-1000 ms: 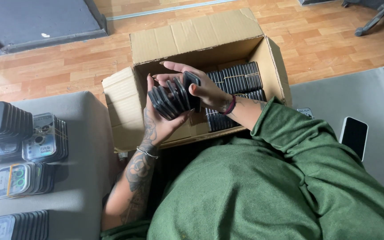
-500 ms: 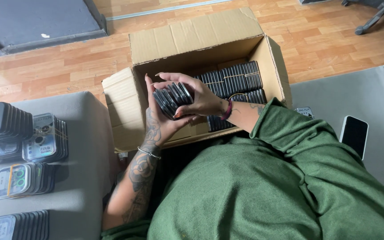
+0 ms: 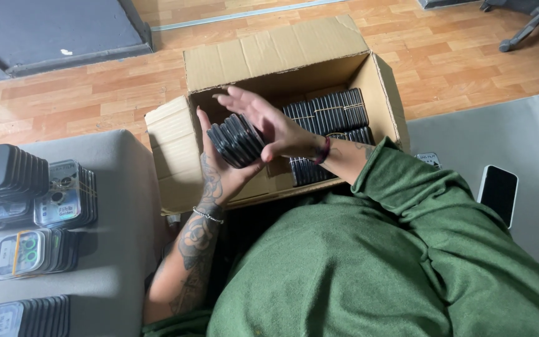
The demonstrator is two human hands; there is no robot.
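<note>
Bundled black cases (image 3: pixel 237 140) sit upright against the left hand (image 3: pixel 223 171), above the near edge of the open cardboard box (image 3: pixel 282 56). A second ago the right hand (image 3: pixel 269 125) was wrapped over the top of the stack; half a second ago both hands pressed it together — now the right hand's fingers have lifted and spread, so the squaring-up looks finished and the left hand alone carries the load. Left palm faces up, fingers curled behind the stack, forearm rising from below. Right hand hovers open, palm grazing the stack's right side, wrist bent across the box. More rows of black cases (image 3: pixel 329 112) fill the box; banded packs (image 3: pixel 63 193) lie on the grey cushion (image 3: pixel 120 249) to the left, and a phone (image 3: pixel 498 193) rests to the right.
</note>
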